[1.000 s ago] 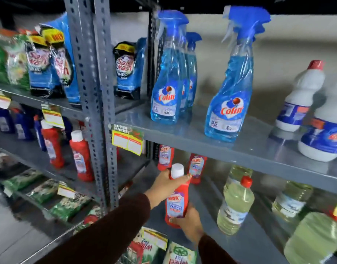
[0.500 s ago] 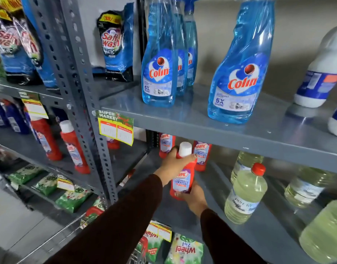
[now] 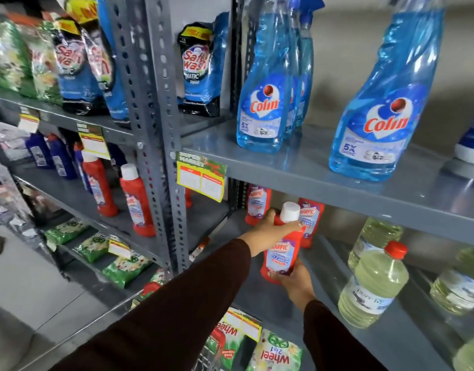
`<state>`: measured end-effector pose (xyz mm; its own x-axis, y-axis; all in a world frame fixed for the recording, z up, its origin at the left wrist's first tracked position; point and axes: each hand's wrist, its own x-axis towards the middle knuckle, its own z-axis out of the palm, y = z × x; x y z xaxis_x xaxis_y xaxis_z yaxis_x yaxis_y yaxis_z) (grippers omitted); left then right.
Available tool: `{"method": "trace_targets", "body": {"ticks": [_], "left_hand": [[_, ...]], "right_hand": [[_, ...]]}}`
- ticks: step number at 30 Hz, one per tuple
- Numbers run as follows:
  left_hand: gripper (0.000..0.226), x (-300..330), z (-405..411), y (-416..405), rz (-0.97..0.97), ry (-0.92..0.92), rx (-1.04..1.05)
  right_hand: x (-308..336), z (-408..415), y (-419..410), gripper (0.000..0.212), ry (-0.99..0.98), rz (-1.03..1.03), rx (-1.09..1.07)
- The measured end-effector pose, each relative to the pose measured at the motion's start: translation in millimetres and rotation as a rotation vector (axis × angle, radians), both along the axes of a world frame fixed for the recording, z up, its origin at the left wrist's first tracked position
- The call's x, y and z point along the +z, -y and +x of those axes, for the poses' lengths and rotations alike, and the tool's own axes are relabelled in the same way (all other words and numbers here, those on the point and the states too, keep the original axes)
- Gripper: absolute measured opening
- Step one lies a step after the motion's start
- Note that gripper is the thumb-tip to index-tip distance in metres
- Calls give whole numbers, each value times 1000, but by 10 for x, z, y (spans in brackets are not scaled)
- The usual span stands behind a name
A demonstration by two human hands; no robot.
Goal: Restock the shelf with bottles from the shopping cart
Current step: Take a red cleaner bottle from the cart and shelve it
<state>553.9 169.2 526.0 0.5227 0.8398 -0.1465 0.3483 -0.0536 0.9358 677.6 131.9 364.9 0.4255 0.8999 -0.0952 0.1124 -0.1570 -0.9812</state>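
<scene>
A red Harpic bottle (image 3: 282, 254) with a white cap is held upright over the grey middle shelf (image 3: 260, 293). My left hand (image 3: 270, 230) wraps its neck just under the cap. My right hand (image 3: 294, 281) cups its base from below. Two more red Harpic bottles (image 3: 258, 203) stand behind it at the back of the same shelf, the right one (image 3: 312, 223) close to the held bottle. Whether the held bottle touches the shelf is hidden by my right hand.
Blue Colin spray bottles (image 3: 262, 103) stand on the upper shelf (image 3: 324, 180). Pale yellow bottles with red caps (image 3: 372, 285) fill the middle shelf's right side. A perforated grey upright (image 3: 153, 129) divides the bays. A yellow price tag (image 3: 199, 178) hangs from the shelf edge. Wheel packets (image 3: 276, 352) lie below.
Both hands have carried the Harpic bottle further in under the upper shelf, closer to the two bottles at the back. The camera has moved nearer to the shelf.
</scene>
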Motion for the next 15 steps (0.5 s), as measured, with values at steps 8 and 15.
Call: {"method": "trace_targets", "body": {"ticks": [8, 15], "left_hand": [[25, -765, -1375, 510, -352, 387, 179], [27, -2057, -3504, 1657, -588, 118, 786]], "right_hand": [[29, -240, 751, 43, 180, 12, -123], [-23, -1585, 1316, 7, 73, 12, 124]]}}
